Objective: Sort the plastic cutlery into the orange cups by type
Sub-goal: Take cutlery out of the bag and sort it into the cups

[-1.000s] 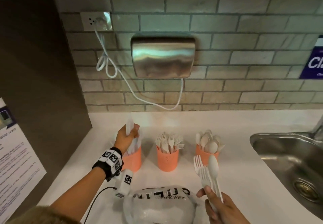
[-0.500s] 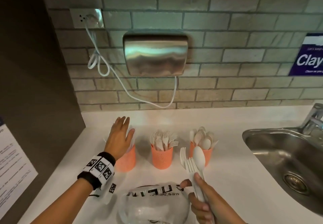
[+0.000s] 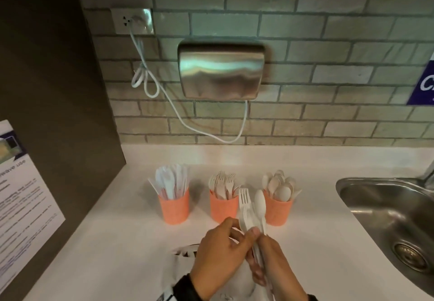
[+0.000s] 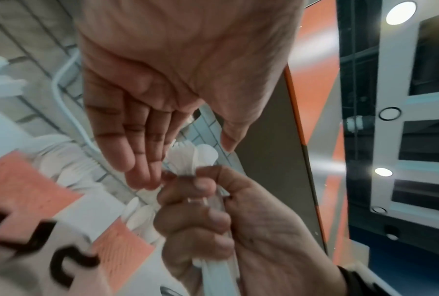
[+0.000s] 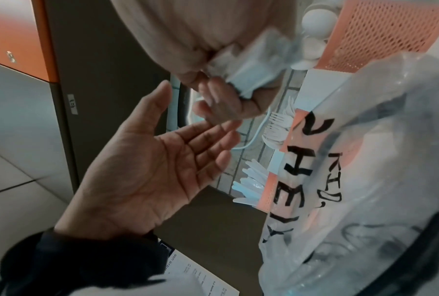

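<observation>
Left hand has left the knife cup, fingers straight, touching the cutlery bundle; right hand grips it, handles hidden.

Head view looks down, well above both hands. Left wrist view faces along its fingers, close. Right wrist view looks sideways. All share the orange cups beyond the fingertips.
</observation>
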`<state>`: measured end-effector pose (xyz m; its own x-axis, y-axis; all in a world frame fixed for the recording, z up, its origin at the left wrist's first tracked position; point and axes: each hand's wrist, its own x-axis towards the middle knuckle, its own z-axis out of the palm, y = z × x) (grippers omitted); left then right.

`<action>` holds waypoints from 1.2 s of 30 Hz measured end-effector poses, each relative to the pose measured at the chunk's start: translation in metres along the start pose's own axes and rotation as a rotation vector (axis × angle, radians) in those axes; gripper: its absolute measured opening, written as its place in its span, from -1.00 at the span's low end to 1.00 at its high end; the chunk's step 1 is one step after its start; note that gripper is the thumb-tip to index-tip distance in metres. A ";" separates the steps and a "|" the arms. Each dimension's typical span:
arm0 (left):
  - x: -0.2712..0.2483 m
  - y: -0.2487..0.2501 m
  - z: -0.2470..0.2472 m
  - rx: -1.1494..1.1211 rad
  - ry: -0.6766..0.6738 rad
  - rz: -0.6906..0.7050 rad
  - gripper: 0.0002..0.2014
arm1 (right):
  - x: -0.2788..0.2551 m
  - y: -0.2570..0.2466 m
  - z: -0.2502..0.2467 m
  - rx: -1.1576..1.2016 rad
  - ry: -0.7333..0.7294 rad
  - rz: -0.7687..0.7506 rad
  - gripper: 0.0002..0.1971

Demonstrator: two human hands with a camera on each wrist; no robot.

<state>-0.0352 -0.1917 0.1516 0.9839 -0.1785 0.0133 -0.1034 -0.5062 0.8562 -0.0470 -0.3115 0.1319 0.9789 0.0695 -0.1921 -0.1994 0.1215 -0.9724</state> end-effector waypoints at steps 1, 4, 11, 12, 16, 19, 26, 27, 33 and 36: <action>0.001 -0.003 0.006 -0.073 0.023 -0.027 -0.71 | -0.001 0.000 0.001 -0.018 -0.008 -0.020 -0.58; 0.005 -0.011 0.020 -0.183 0.075 -0.063 -0.84 | -0.003 0.003 0.005 -0.100 -0.033 -0.037 -0.65; 0.014 -0.023 0.025 -0.320 0.167 -0.096 -0.72 | 0.000 0.008 -0.002 -0.021 -0.066 0.006 -0.64; 0.015 -0.022 0.023 -0.396 0.202 -0.108 -0.72 | 0.001 0.007 -0.004 0.008 -0.075 0.007 -0.64; 0.020 -0.014 0.007 -0.657 0.376 -0.077 -0.69 | 0.005 0.011 -0.010 0.088 -0.094 0.053 -0.69; 0.023 -0.008 -0.005 -0.855 0.493 -0.049 -0.72 | 0.007 0.015 -0.012 0.044 -0.112 0.090 -0.70; 0.029 -0.014 -0.011 -0.742 0.396 -0.095 -0.89 | 0.008 0.018 -0.012 -0.060 -0.096 0.061 -0.67; 0.028 -0.015 -0.007 -0.704 0.332 -0.099 -0.91 | 0.008 0.016 -0.012 -0.022 -0.115 0.078 -0.66; 0.028 -0.001 0.008 -0.801 0.092 -0.145 -0.85 | 0.009 0.000 -0.009 0.064 -0.257 0.087 -0.39; 0.038 -0.004 0.006 -0.759 0.139 -0.178 -0.74 | 0.012 -0.003 -0.010 0.045 -0.299 0.067 -0.45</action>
<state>0.0021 -0.2020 0.1452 0.9906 -0.0166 -0.1358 0.1363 0.2052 0.9692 -0.0340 -0.3210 0.1308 0.9084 0.3664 -0.2014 -0.2714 0.1501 -0.9507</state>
